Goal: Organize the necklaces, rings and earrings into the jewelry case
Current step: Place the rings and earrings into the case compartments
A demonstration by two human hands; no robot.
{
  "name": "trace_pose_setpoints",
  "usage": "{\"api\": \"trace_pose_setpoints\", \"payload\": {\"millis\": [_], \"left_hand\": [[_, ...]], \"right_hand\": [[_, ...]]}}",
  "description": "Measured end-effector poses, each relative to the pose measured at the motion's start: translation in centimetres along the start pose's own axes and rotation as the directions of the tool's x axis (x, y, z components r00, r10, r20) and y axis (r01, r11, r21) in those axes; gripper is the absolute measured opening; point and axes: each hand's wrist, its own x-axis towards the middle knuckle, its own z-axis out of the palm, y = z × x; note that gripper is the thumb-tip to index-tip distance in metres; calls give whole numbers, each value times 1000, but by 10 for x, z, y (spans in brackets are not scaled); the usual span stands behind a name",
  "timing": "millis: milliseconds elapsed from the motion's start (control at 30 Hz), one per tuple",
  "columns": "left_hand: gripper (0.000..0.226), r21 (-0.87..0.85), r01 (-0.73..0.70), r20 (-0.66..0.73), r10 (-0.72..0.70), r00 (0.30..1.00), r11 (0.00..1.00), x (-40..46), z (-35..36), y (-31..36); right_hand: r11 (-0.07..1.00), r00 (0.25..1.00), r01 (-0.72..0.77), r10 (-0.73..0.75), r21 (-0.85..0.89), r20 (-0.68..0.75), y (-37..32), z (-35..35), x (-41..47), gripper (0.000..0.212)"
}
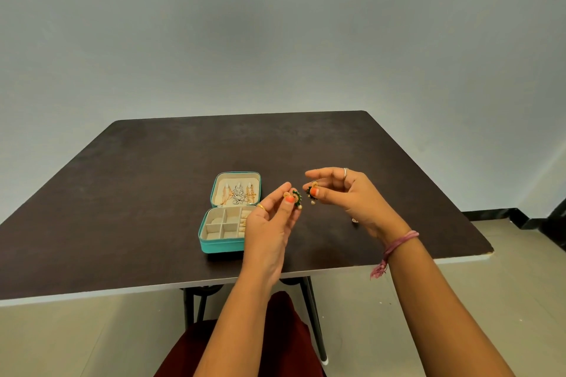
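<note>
A teal jewelry case (214,246) lies open on the dark table. Several necklaces (239,195) hang inside its raised lid, and rings (242,222) sit in the right slots of its cream tray. My left hand (271,223) is raised just right of the case and pinches a green and gold earring (296,196) with a pearl drop. My right hand (349,194) hovers beside it, pinching the matching green earring (310,192). The two earrings are a small gap apart, above the table.
A small pale piece of jewelry (354,220) lies on the table (137,180) under my right wrist, mostly hidden. The table's near edge (122,291) runs across below my forearms. A grey wall stands behind, and tiled floor lies to the right.
</note>
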Motion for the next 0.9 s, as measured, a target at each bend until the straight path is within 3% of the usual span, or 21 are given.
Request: {"api": "trace_pose_setpoints", "payload": {"millis": [300, 633, 800, 900], "left_hand": [[24, 167, -42, 67, 31, 997, 985, -2, -3, -2], [21, 124, 13, 94, -25, 995, 992, -1, -7, -2], [20, 185, 36, 66, -49, 997, 982, 4, -11, -3], [21, 206, 46, 59, -59, 997, 978, 10, -12, -2]], "right_hand": [[1000, 1000, -2, 2, -29, 12, 2, 1, 0, 23], [997, 999, -35, 34, 62, 9, 2, 2, -1, 23], [978, 991, -128, 131, 165, -11, 13, -2, -1, 25], [984, 991, -116, 123, 133, -46, 19, -4, 0, 26]]}}
